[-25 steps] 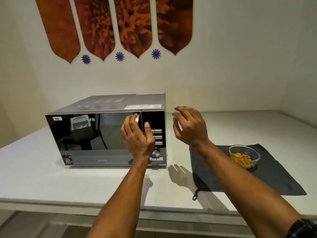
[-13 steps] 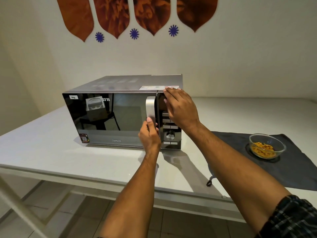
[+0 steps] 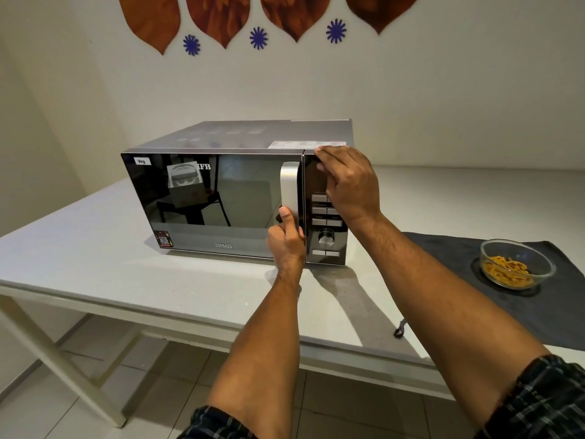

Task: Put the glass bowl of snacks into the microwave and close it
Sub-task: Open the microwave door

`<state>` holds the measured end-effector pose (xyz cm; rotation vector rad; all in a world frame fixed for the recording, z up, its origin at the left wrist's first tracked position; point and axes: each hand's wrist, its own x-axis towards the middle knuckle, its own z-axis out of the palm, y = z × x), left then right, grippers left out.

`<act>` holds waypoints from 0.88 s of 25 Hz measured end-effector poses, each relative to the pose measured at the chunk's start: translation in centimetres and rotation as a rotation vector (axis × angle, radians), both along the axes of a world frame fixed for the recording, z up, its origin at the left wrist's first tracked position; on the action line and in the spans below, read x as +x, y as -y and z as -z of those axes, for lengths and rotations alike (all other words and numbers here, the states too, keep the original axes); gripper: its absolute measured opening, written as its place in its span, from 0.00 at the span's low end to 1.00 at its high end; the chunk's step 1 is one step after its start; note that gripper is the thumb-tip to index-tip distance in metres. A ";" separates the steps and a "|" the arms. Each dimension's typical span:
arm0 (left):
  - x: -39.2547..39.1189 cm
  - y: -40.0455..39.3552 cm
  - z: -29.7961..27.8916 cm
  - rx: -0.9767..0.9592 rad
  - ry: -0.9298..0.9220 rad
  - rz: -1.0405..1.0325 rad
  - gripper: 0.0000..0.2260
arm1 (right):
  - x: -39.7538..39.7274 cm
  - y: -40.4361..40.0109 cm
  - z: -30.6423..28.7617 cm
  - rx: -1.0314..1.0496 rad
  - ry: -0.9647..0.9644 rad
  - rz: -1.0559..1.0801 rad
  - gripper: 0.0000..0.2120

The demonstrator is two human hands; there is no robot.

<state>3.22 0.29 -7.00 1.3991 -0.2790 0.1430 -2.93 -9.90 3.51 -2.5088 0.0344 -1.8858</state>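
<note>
The glass bowl (image 3: 517,263) holds orange-yellow snacks (image 3: 506,270) and sits on a dark cloth (image 3: 443,280) toward the right end of the white table (image 3: 95,248), well apart from the microwave (image 3: 237,198) and from both hands. The microwave stands on the table left of the cloth, its dark mirrored door (image 3: 209,201) flush with the front and shut. A silver vertical handle (image 3: 289,188) runs along the door's right edge, beside the control panel (image 3: 324,229) with its rows of buttons and a round knob (image 3: 326,238). The left hand (image 3: 286,239) is clamped on the lower end of the handle, fingers curled behind it and the thumb pressed up along its front. The right hand (image 3: 348,182) lies flat and spread against the upper part of the control panel, fingertips reaching the microwave's top front corner, gripping nothing. Checked sleeve cuffs show at the bottom edge on both arms. On the wall behind hang brown leaf-shaped decorations (image 3: 152,17) with small blue flower shapes (image 3: 258,38) between their tips.
</note>
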 end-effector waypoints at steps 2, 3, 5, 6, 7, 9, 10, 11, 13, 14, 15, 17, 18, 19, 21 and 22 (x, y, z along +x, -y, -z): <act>-0.2 0.1 0.1 -0.012 0.019 -0.025 0.33 | -0.1 0.1 0.0 -0.004 -0.005 -0.010 0.13; -0.2 0.0 0.2 -0.021 0.030 -0.043 0.34 | 0.0 0.1 0.1 -0.013 -0.010 -0.013 0.13; -0.3 -0.3 0.6 -0.043 0.045 -0.065 0.35 | 0.3 0.3 0.3 -0.037 -0.008 -0.006 0.15; -0.5 -0.5 0.7 -0.045 0.054 -0.067 0.34 | 0.6 0.4 0.4 -0.041 -0.002 0.006 0.16; -0.8 -0.7 0.8 -0.037 0.060 -0.068 0.34 | 0.7 0.5 0.5 -0.039 0.006 0.019 0.18; -1.5 -1.5 0.7 -0.034 0.066 -0.062 0.34 | 0.5 0.2 2.3 -0.045 0.039 0.022 0.19; -1.8 -1.8 0.5 -0.038 0.073 -0.045 0.34 | 0.1 -0.1 4.1 -0.031 0.046 0.013 0.18; -1.9 -2.1 0.5 -0.036 0.086 -0.026 0.33 | -0.5 -0.6 6.6 0.014 0.036 -0.011 0.16; -1.8 -3.1 0.6 -0.013 0.123 -0.001 0.31 | -2.1 -1.9 12.1 0.165 -0.084 -0.072 0.10; -1.7 -3.6 0.4 -0.003 0.149 -0.001 0.30 | -2.8 -2.5 14.4 0.251 -0.203 -0.093 0.10; -1.5 -4.2 -0.2 0.011 0.177 -0.026 0.29 | -3.1 -3.1 16.0 0.318 -0.321 -0.102 0.13; -0.5 -5.5 -2.6 0.042 0.234 -0.178 0.28 | -2.5 -3.8 17.0 0.427 -0.429 -0.135 0.17; 0.2 -6.2 -4.3 0.049 0.250 -0.278 0.28 | -2.0 -4.0 16.5 0.524 -0.451 -0.152 0.20; 0.9 -7.1 -6.3 0.051 0.262 -0.367 0.27 | -1.6 -4.1 15.9 0.645 -0.486 -0.174 0.22; 2.3 -8.9 -10.3 0.100 0.293 -0.511 0.23 | -1.0 -4.3 15.1 0.847 -0.600 -0.248 0.25; 2.8 -9.6 -12.1 0.162 0.319 -0.563 0.20 | -0.8 -4.4 15.1 0.910 -0.669 -0.296 0.25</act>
